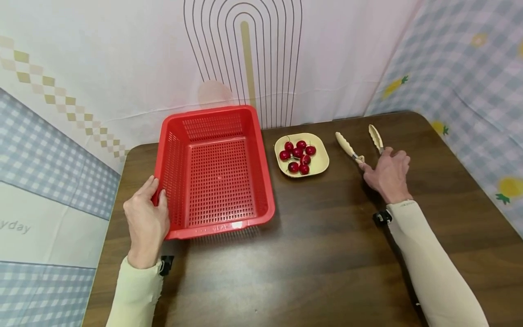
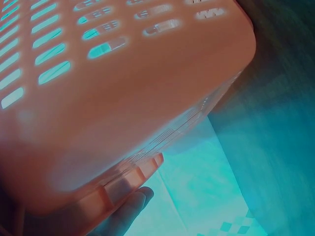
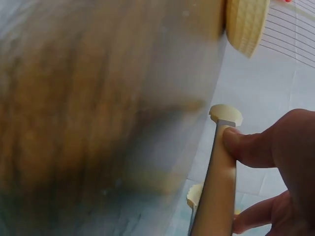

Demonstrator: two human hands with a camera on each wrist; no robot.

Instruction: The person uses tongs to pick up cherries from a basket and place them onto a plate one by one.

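Observation:
My left hand (image 1: 146, 215) grips the left rim of a red perforated plastic basket (image 1: 267, 200). Fingertips (image 2: 135, 204) show at the basket's rim in the left wrist view, where the colours are tinted. Nothing is seen inside the basket. At the right, my right hand (image 1: 388, 177) holds a pair of tongs (image 1: 346, 144) with cream scalloped tips spread apart and pointing away from me. The thumb (image 3: 236, 142) lies against one metal arm of the tongs in the right wrist view; another finger is partly hidden behind that arm.
Between basket and tongs sits a pale yellow square dish (image 1: 320, 161) with several dark red cherries (image 1: 298, 152) in it. Everything stands on a dark brown wooden table (image 1: 261, 281). Patterned cloth (image 1: 335, 59) hangs behind the table and along both sides.

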